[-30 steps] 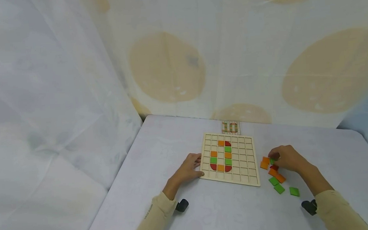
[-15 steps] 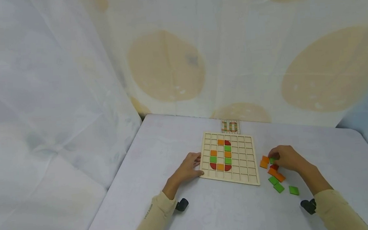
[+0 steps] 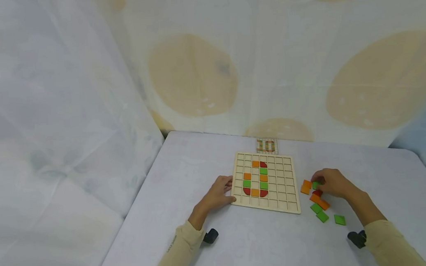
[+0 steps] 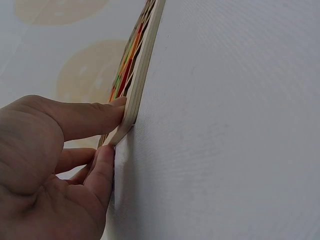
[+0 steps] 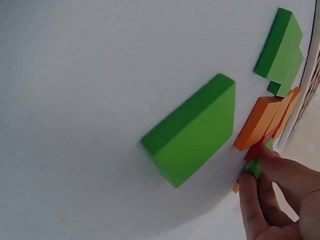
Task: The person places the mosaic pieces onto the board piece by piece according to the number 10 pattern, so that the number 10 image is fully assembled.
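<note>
A square wooden grid board point(image 3: 283, 185) lies on the table, with orange, green and red tiles set in a loop of its cells. At its left edge my left hand point(image 3: 214, 195) holds it, the thumb over the front corner in the left wrist view and the other fingers along the side. My right hand point(image 3: 333, 182) is right of the board over a loose group of tiles. Between its thumb and fingers it pinches a green tile point(image 5: 254, 168). Close by are a red tile point(image 5: 256, 150), partly hidden, and orange tiles point(image 3: 306, 187).
Beyond the board lies a small pattern card point(image 3: 267, 146) with a coloured grid. Two green tiles point(image 3: 319, 212) sit nearer the front, and a single green tile point(image 3: 340, 219) lies apart to the right. A patterned cloth point(image 3: 208, 67) hangs behind the table.
</note>
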Motion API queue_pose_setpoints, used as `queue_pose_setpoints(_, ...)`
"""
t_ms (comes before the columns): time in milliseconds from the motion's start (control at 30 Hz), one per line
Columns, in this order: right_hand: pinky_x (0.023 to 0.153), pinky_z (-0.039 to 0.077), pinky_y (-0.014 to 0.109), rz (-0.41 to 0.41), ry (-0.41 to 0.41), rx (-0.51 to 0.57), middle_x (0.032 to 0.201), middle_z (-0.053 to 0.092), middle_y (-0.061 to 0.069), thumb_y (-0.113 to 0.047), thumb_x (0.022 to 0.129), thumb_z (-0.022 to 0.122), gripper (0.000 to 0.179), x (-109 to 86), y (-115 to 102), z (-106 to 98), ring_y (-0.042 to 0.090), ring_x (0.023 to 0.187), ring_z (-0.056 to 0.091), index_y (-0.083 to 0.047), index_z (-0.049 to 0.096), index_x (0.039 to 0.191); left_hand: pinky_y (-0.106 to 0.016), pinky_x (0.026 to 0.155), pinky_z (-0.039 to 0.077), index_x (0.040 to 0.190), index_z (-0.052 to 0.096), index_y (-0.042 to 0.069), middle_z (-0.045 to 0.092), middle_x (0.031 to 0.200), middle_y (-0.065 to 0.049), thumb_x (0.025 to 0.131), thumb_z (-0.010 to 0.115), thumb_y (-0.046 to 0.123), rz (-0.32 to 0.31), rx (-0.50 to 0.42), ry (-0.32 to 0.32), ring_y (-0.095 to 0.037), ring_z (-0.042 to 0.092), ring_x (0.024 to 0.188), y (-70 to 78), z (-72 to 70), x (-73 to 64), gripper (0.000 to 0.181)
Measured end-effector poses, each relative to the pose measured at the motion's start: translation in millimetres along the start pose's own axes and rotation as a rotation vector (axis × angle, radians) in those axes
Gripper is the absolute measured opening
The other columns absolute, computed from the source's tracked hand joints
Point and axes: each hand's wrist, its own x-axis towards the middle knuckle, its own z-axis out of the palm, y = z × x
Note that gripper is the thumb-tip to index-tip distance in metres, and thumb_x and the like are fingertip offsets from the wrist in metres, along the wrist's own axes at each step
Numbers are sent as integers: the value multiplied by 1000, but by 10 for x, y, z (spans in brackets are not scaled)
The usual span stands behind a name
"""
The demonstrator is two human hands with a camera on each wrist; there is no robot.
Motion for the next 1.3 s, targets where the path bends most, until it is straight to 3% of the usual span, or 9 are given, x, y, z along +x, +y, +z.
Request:
queue_pose_setpoints(300,84,56,52,2,51,30,98,70,14,-3,83,72,16,-28,20,-64,30,89,63,-2,74,98,-21,106,40,148,37,4,42,133,-5,80,78,6,-2,-16,-5,-16,48,121,9,-6,-5,79)
queue_pose_setpoints(467,73,59,41,-15,77,74,95,71,11,-8,88,67,17,30,-76,-183,23,82,64,-1,75,102,-20,106,40,148,37,4,41,134,-5,80,78,6,-8,-18,-12,-15,47,122,24,-21,-17,79)
queue_pose_setpoints(633,62,55,30,-36,67,134,94,72,9,-13,89,67,18,176,-296,-239,20,77,62,-4,76,102,-19,105,40,148,37,5,41,133,-4,81,78,6,-16,-13,-15,-15,47,122,23,-19,-10,79)
queue_pose_setpoints(867,71,59,33,-125,52,186,97,72,8,-13,89,69,16,513,-655,-55,18,80,67,-4,77,100,-18,105,41,148,37,6,42,132,-3,81,78,5,-23,-14,-11,-13,47,122,7,3,13,79)
queue_pose_setpoints(1067,70,60,34,-183,26,258,96,73,8,-12,90,70,15,717,-929,159,18,80,69,-3,76,100,-18,105,41,146,39,4,42,132,-5,80,79,5,-11,-29,-16,-15,48,121,28,13,23,78)
queue_pose_setpoints(1300,69,60,34,-291,78,253,93,73,9,-8,88,70,13,889,-1187,362,20,81,67,-1,76,97,-18,105,41,147,38,3,42,132,-5,80,79,6,-10,-14,-16,-15,48,122,30,33,27,78)
